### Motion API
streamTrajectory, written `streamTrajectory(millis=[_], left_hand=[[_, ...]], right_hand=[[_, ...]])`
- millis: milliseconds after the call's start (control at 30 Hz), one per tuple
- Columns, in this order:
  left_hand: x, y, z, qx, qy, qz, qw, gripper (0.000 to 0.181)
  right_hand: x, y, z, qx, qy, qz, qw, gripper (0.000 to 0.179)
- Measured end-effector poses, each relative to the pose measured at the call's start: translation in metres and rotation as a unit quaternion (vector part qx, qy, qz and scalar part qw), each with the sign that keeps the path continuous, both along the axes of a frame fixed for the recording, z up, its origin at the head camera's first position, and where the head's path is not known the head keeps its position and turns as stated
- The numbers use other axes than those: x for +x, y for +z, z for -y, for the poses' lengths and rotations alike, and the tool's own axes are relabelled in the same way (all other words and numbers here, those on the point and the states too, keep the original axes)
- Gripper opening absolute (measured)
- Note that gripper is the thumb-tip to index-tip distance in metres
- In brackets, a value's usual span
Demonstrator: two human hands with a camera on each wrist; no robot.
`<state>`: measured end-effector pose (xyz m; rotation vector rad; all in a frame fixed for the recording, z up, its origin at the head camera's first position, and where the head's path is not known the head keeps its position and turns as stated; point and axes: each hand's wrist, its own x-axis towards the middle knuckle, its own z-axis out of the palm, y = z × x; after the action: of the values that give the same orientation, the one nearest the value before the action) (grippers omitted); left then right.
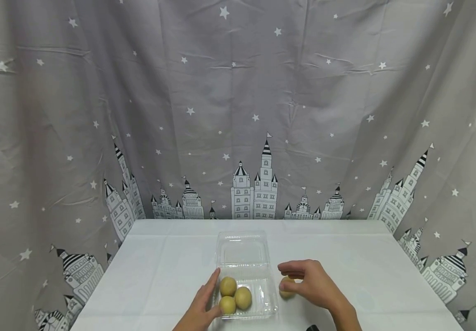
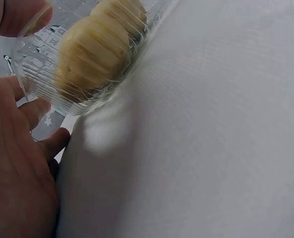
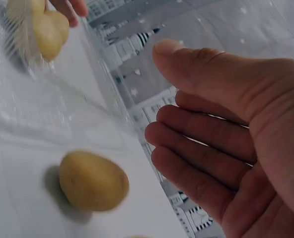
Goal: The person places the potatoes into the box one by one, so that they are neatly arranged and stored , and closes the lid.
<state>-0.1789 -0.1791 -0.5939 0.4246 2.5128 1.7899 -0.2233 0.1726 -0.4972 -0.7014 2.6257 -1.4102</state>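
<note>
Potatoes (image 1: 243, 298): three in clear plastic box (image 1: 274, 299), one loose near right hand (image 1: 317, 284)

Three potatoes sit clustered in the left part of the box, nearest the left hand (image 1: 198, 307). Box lies on the white table (image 1: 337, 248), its lid (image 1: 243, 251) opened back to the far side. Left hand is at the box's left wall, fingers fairly straight, thumb at the near corner; can't tell how hard it presses. Left wrist view shows two potatoes only, blurred by the ribbed plastic, the upper one cut off by the frame.

Loose potato (image 3: 94, 181) lies on the table just right of the box, not touching it. Head view half hides it behind the right thumb and fingers; right wrist view shows it whole, slightly soft in focus. Right hand holds nothing, thumb and fingers spread apart, clear of the potato. Right palm is cut off at the frame edge.

Yellowish sliver (image 3: 138, 237) at the bottom of the right wrist view: too little to identify. Dark object (image 1: 312, 328) at the head view's bottom edge, mostly cut off, also unclear. Grey curtain (image 1: 196, 69) hangs behind.
</note>
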Motion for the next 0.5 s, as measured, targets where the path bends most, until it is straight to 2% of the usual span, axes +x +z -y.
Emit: streamTrajectory(millis=[167, 267, 500], left_hand=[[0.001, 0.011, -0.001, 0.01, -0.021, 0.041, 0.9989, 0.104], [0.003, 0.018, -0.001, -0.006, -0.023, 0.059, 0.9979, 0.106], [0.005, 0.022, -0.001, -0.019, -0.021, 0.068, 0.9973, 0.107]], right_hand=[[0.001, 0.002, -0.021, -0.004, -0.019, 0.015, 0.9997, 0.047], [0.002, 0.004, -0.036, -0.004, -0.027, 0.008, 0.9996, 0.049], [0.006, 0.008, -0.062, 0.028, -0.043, -0.019, 0.9985, 0.052]])
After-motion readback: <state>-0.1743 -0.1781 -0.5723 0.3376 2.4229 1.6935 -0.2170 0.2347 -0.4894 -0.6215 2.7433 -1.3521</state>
